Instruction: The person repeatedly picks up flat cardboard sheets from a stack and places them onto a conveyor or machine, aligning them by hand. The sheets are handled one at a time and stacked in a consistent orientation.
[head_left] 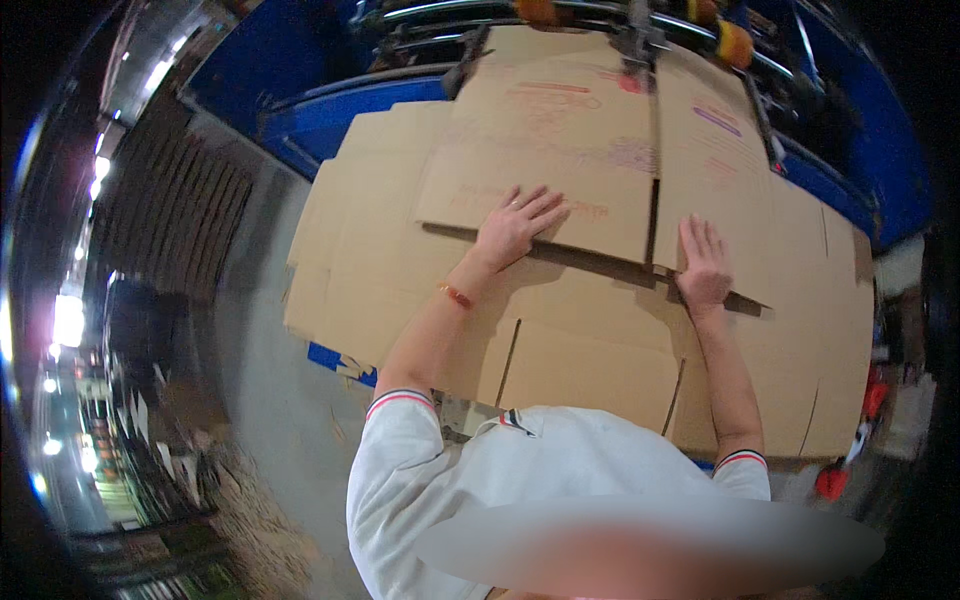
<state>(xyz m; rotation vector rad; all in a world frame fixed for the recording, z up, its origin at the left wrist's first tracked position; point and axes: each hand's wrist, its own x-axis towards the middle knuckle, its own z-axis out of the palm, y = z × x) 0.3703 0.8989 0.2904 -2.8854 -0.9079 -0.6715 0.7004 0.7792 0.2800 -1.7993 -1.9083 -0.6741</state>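
Observation:
A flat brown cardboard sheet [560,120] with reddish and purple marks lies on top, its far end reaching in under the machine's bars. A dark slot divides its larger left panel from the narrower right one. My left hand [518,226] rests on the left panel near its close edge, fingers spread. On the right panel, past the slot, my right hand [705,265] lies flat with fingers stretched forward. Beneath is a broader, unmarked cardboard sheet [590,355] with cut slots along its near side; more flat sheets show at the left edge.
A blue machine [310,115] with metal rods and orange rollers [735,45] stands across the far side. Cardboard scraps [352,368] hang by the near left corner. Stacked brown sheets [175,200] stand on the left beyond grey floor [265,260]. Red parts [832,482] sit at the right.

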